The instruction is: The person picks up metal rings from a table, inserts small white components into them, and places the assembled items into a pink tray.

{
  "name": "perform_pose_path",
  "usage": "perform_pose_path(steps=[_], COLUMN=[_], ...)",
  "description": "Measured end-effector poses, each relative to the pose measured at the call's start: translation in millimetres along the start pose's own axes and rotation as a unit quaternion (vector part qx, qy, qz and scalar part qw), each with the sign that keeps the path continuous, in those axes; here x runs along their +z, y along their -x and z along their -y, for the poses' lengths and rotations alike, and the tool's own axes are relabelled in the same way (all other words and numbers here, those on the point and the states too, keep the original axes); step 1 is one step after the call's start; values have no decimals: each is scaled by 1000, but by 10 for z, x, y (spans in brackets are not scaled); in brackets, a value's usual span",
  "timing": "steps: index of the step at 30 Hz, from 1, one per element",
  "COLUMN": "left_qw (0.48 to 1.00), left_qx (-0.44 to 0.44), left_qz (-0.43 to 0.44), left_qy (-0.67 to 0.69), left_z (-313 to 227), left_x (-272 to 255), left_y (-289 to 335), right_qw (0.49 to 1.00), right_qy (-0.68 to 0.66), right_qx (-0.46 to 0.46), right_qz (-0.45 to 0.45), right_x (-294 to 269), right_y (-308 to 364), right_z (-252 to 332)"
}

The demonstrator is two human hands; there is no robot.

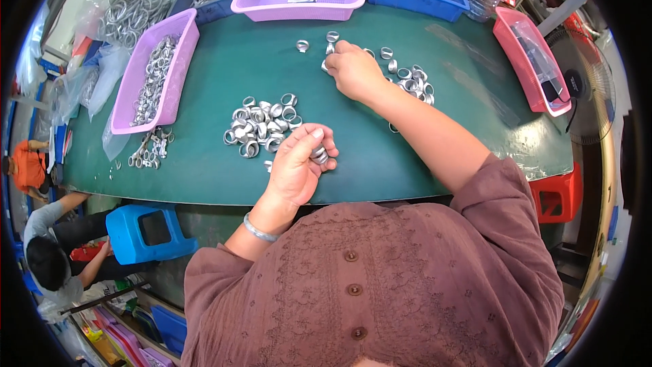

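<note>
Near edge of the desk: the left hand (299,163), wearing a pale, rigid bangle (260,229) at the wrist, is held palm up. Its fingers are curled around several silver, round metal rings (319,155).

Just beyond this hand, left of the desk's middle, lies a heap of matching silver rings (258,126). Toward the near left corner, small loop-ended metal pieces (149,149) lie by the end of a lilac rectangular plastic basket (178,85) — it runs along the left edge and contains more small metal parts.

Farther in, right of the middle, a second group of silver rings (412,85) lies beside the right forearm. The right hand (353,71) is palm down, with fingertips bent to a ring on the green desktop (238,47); whether they pinch it cannot be told.

A pink plastic basket (517,61) lines the right edge. Along the far edge stand a dark blue tray (221,10), a wide lilac basket (292,12) and a bright blue tray (414,1) — left to right.
</note>
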State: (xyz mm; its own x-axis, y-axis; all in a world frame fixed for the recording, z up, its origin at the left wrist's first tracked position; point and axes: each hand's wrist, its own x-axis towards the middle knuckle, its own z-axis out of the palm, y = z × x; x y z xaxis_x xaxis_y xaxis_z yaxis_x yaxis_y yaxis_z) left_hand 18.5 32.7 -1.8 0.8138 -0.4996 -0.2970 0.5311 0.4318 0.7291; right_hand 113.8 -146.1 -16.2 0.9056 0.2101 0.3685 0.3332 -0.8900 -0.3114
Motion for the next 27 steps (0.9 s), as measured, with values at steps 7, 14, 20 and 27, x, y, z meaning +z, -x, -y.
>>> perform_pose_path(steps=[7,14,20,27], left_qw=[985,991,995,987], left_qx=[132,110,32,23], left_qz=[-57,-10,43,96], left_qy=[-92,-80,90,129], left_z=[-70,-68,-47,-55], left_x=[65,154,112,28], left_y=[-52,-63,-28,1], right_qw=[958,952,943,960], right_qy=[-246,-282,-317,-273], right_qx=[-145,-114,-95,-65], right_qz=[4,-40,-34,-29], right_x=[-470,-668,-695,-704], right_y=[419,762,852,849], right_z=[278,492,498,372])
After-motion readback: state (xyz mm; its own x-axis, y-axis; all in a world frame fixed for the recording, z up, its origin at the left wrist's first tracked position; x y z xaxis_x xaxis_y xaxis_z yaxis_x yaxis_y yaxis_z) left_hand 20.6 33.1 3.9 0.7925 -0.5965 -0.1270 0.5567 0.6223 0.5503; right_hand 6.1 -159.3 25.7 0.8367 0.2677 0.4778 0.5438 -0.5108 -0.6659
